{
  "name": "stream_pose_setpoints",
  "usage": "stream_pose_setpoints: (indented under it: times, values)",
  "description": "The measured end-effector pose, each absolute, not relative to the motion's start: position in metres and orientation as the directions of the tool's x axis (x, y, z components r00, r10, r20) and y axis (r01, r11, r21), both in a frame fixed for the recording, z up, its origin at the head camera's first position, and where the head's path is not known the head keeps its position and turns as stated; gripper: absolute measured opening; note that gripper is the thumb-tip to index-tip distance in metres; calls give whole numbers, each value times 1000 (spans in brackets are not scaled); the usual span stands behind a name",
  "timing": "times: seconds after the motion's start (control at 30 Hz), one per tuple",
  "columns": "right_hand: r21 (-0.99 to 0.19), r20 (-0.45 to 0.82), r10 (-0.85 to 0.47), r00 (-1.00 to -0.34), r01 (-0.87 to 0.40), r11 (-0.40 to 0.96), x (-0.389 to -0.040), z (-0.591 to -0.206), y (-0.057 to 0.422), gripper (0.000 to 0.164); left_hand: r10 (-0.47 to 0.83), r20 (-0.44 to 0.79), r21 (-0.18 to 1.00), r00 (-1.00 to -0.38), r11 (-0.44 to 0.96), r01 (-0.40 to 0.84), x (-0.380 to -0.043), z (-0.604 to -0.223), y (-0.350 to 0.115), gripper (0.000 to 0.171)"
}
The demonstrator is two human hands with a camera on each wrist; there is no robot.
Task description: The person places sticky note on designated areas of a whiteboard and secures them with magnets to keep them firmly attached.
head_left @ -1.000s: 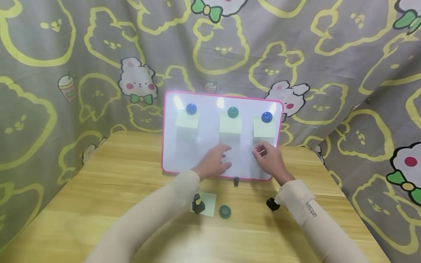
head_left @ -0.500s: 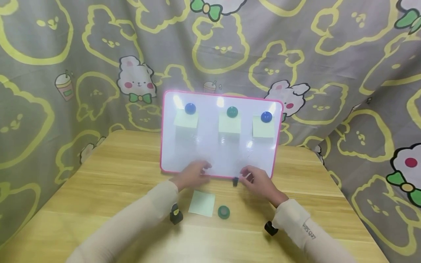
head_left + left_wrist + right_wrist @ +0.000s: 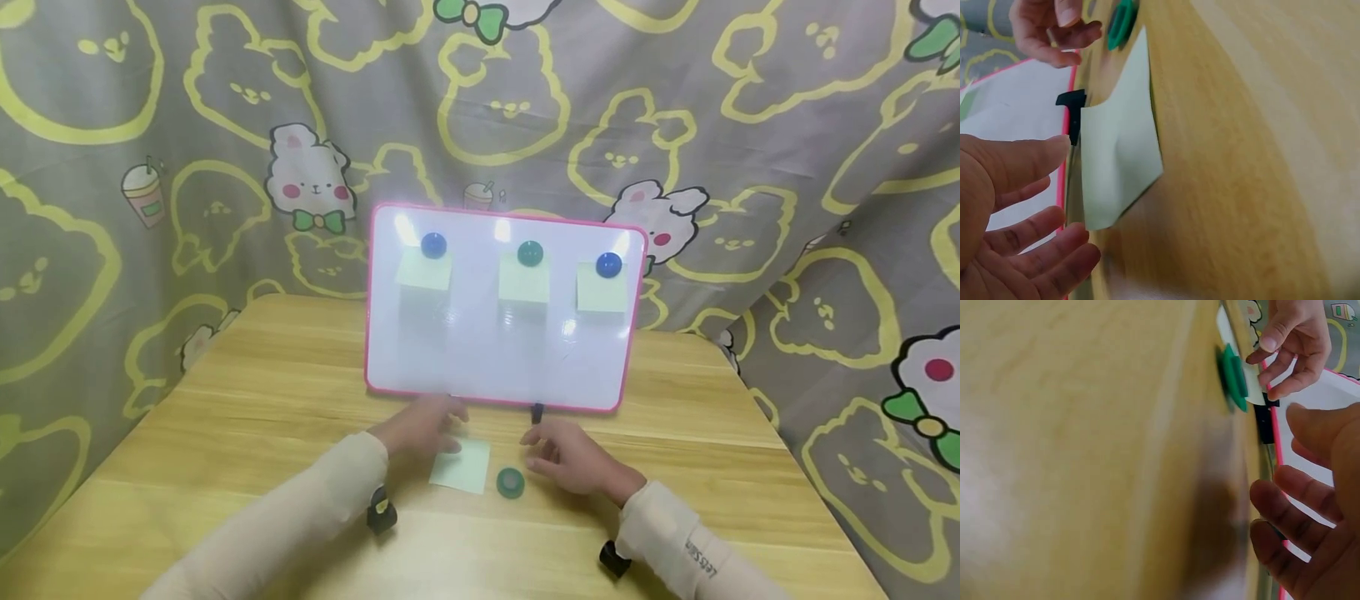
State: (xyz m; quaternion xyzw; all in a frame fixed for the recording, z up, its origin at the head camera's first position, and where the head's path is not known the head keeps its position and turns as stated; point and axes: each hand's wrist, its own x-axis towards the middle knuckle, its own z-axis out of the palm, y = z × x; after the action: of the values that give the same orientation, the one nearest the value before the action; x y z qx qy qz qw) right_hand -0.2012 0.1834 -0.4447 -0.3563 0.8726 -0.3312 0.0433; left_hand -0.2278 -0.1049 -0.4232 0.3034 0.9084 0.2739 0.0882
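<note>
A pale green sticky note [image 3: 467,471] lies on the table, its surface slightly bent in the left wrist view. My left hand [image 3: 422,427] hovers at the note's upper left edge with fingers spread, holding nothing. Just right of the note sits a green round magnet [image 3: 511,482]. Near that magnet, on its right, my right hand [image 3: 573,458] is held with loosely bent fingers and nothing between them. Behind both hands a pink-rimmed whiteboard [image 3: 480,358] leans upright. It carries three pale notes, under a blue magnet [image 3: 433,245], a green magnet [image 3: 530,253] and another blue magnet [image 3: 609,265].
A small black stand foot [image 3: 537,413] sticks out below the whiteboard's lower edge. The wooden table [image 3: 225,450] extends to both sides. A patterned grey curtain [image 3: 510,108] hangs behind the board and along the sides.
Both hands have come down from in front of the whiteboard toward the table. The left is now by the loose note, the right by the green magnet. The notes on the board have stayed put.
</note>
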Motion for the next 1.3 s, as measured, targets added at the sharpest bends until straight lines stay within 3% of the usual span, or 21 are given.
stream_pose_setpoints:
  times: [0.37,0.63,0.83,1.03,1.3]
  values:
    - [-604,81,-701,-708,-594,531,-197,-445,178,38,664,-17,489,-747,657,573,-227,-432,-107,42]
    - [-584,27,-746,-666,-616,529,-198,-442,175,31,663,-48,473,-747,673,568,-224,-430,-105,44]
    - [-565,-11,-760,-650,-623,541,-198,-442,175,45,666,-39,453,-745,676,581,-225,-432,-104,41]
    - [-555,-13,-784,-620,-648,522,-196,-442,173,34,637,-59,484,-769,692,536,-227,-435,-105,32]
    - [-562,-14,-778,-628,-639,525,-197,-441,175,27,667,-48,453,-744,678,579,-227,-436,-105,23]
